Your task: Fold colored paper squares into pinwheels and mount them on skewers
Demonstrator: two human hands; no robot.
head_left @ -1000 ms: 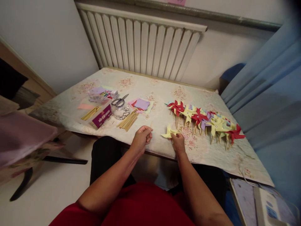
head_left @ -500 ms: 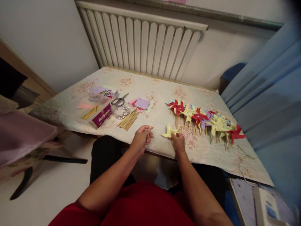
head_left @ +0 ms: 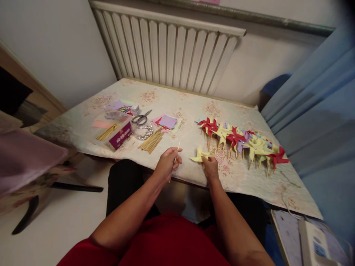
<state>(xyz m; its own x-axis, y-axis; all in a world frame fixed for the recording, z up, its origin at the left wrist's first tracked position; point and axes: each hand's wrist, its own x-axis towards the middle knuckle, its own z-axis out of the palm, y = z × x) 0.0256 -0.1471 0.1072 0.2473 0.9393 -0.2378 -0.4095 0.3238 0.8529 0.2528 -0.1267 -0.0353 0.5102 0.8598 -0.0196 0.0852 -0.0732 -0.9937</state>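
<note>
Closest in, a red top (head_left: 172,240) is filling the bottom of the view. The left hand (head_left: 168,162) is curling loosely, its thumb and fingers pinching a thin stick (head_left: 179,146) that is slanting up past the fingertips. The right hand (head_left: 211,166) is closing, fingers bent in, on a yellow pinwheel (head_left: 199,154), which is sitting just above the near side of the flowered tablecloth (head_left: 194,107), well apart from the stick.

Beyond the left hand, a bundle of sticks (head_left: 151,141) is lying fanned beside a round clear dish (head_left: 142,132) of small silvery pieces. A purple-fronted box (head_left: 119,136) is holding more sticks, and scissors (head_left: 141,119) are resting at the dish's far side, near the paper squares (head_left: 168,122) (lilac on top). To the right, a crowded row of pinwheels (head_left: 235,136) is stretching across the cloth, mostly red and yellow. Farthest off, a pale radiator (head_left: 172,51) is lining the wall, while a blue curtain (head_left: 318,96) is hanging at the right.
</note>
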